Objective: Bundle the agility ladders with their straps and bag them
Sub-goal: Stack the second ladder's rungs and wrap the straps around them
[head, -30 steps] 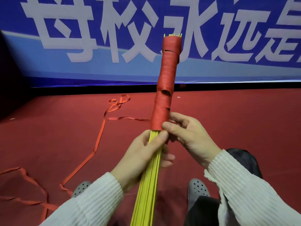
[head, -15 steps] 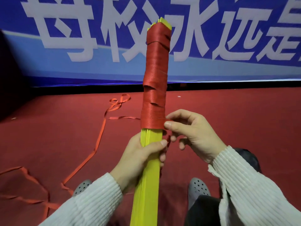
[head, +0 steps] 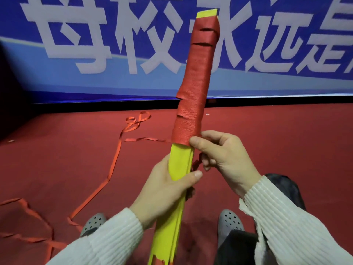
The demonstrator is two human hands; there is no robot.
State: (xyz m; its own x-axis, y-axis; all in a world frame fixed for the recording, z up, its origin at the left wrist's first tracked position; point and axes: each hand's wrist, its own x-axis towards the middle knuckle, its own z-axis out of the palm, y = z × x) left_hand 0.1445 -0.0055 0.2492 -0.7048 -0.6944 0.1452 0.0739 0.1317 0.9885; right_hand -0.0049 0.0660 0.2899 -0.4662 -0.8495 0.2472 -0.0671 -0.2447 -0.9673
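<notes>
A: What does the left hand (head: 168,190) have?

B: It grips the stack of flat yellow plastic ladder rungs (head: 178,165), fingers wrapped behind and thumb laid across the front, just below where the wrapping ends.

A: And the right hand (head: 223,157)?

B: Its thumb and forefinger pinch the lower edge of the red woven strap (head: 196,81) wound around the rungs; the other fingers are curled, with a bit of strap showing between them.

A: Where is the bundle?

B: Held up in front of the person, leaning slightly to the right. The red wrap covers the upper part, with a yellow tip showing at the top. The bare yellow runs down to the bottom edge.

A: Around it?

B: The loose red strap tail (head: 114,163) trails left over the red carpet floor (head: 277,140) in loops. Two grey perforated clogs (head: 230,220) sit below, and a blue banner with large white characters (head: 95,44) stands behind.
</notes>
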